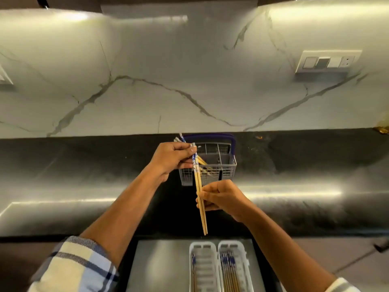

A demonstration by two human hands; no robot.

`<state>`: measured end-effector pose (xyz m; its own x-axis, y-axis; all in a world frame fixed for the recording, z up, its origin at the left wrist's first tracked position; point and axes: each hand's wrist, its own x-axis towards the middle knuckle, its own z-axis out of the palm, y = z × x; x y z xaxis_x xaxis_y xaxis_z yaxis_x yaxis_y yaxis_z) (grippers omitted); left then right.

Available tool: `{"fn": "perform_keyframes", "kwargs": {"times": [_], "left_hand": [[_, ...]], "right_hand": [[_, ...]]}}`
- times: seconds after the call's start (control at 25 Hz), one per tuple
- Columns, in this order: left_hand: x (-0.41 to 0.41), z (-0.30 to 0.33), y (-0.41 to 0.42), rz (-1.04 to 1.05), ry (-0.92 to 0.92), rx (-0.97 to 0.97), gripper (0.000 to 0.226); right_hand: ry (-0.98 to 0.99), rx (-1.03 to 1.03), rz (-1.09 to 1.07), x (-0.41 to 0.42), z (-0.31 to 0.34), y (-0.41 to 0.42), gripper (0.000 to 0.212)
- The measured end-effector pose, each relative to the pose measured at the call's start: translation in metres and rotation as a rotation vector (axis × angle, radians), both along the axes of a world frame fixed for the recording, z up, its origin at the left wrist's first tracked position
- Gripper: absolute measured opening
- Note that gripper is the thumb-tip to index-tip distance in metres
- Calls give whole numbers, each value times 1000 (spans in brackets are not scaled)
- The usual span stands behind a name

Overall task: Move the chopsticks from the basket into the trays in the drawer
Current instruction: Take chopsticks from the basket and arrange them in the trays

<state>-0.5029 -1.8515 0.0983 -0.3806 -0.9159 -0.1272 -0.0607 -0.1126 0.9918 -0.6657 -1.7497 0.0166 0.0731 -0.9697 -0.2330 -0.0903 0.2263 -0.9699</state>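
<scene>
A grey wire basket (228, 165) with a blue handle stands on the dark counter and still holds a few chopsticks. In front of it I hold a pair of wooden chopsticks (199, 192) with blue-and-white tops, nearly upright. My left hand (171, 160) grips their patterned tops together with other chopsticks that stick out behind its fingers. My right hand (221, 197) pinches the pair at its middle. Below, in the open drawer, sit two white trays: the left tray (212, 247) has a few chopsticks, the right tray (242, 247) has several.
The drawer's bare grey floor (160, 266) lies left of the trays. A marble backsplash rises behind the counter, with a switch plate (328, 61) at the upper right. Dark counter (84, 169) spreads to both sides of the basket.
</scene>
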Motion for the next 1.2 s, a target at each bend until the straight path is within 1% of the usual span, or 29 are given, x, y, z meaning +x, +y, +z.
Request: {"fn": "perform_keyframes", "kwargs": {"times": [0.12, 0.28, 0.4, 0.6, 0.68, 0.76, 0.8, 0.88, 0.92, 1.04, 1.12, 1.2], "left_hand": [[7, -42, 17, -33, 4, 65, 16], [18, -115, 45, -137, -8, 188, 14], [23, -170, 72, -175, -84, 254, 17], [34, -236, 100, -222, -219, 323, 26], [40, -256, 110, -194, -353, 333, 29], [46, -279, 122, -85, -539, 311, 29], [49, -290, 128, -46, -621, 300, 29], [50, -308, 138, -57, -726, 309, 33], [50, -316, 142, -75, -756, 319, 33], [50, -329, 146, -68, -775, 371, 28], [52, -333, 146, -52, -756, 412, 24], [53, -335, 145, -53, -749, 424, 21]], "right_hand": [[54, 84, -5, 9, -31, 25, 12], [108, 176, -65, 32, -95, 76, 11], [97, 315, -131, 50, -144, 112, 12], [220, 404, -213, 70, -201, 138, 20], [310, 434, -213, 77, -217, 142, 19], [419, 458, -193, 85, -229, 141, 19], [471, 464, -189, 90, -232, 138, 23], [540, 502, -204, 97, -238, 129, 34], [545, 540, -219, 100, -243, 124, 36], [575, 661, -235, 107, -254, 109, 16], [608, 710, -242, 108, -258, 104, 19], [639, 710, -197, 109, -262, 102, 25]]}}
